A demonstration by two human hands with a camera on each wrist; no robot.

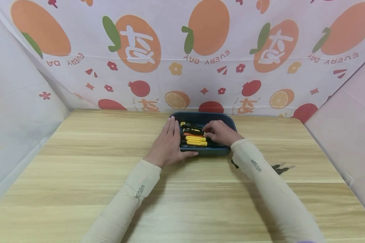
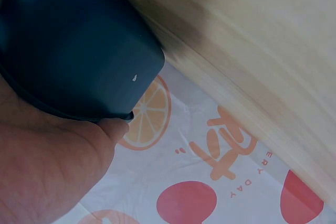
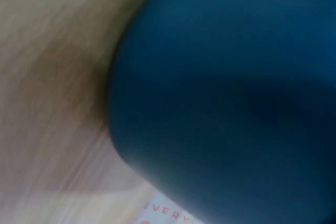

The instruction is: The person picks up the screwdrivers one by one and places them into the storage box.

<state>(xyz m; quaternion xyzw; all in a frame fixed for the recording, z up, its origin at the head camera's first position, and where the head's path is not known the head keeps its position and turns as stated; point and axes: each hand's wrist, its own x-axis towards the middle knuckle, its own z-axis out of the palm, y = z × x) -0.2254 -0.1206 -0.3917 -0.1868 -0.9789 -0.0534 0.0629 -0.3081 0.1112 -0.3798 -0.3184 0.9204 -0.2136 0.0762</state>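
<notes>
In the head view, a dark blue plastic box stands near the table's back edge. Several tools, seemingly screwdrivers, lie side by side in its left part, among them yellow handles and black-and-yellow ones. My left hand rests against the box's left front corner, its fingers straight along the left rim and the thumb along the front wall. My right hand reaches inside from the right. Its curled fingertips pinch the end of a black-handled screwdriver; the fingers partly hide the contact.
Two dark tools with metal tips lie on the wooden table by my right forearm, which partly covers them. A small black piece shows beside the right sleeve. Behind the box hangs a fruit-printed cloth.
</notes>
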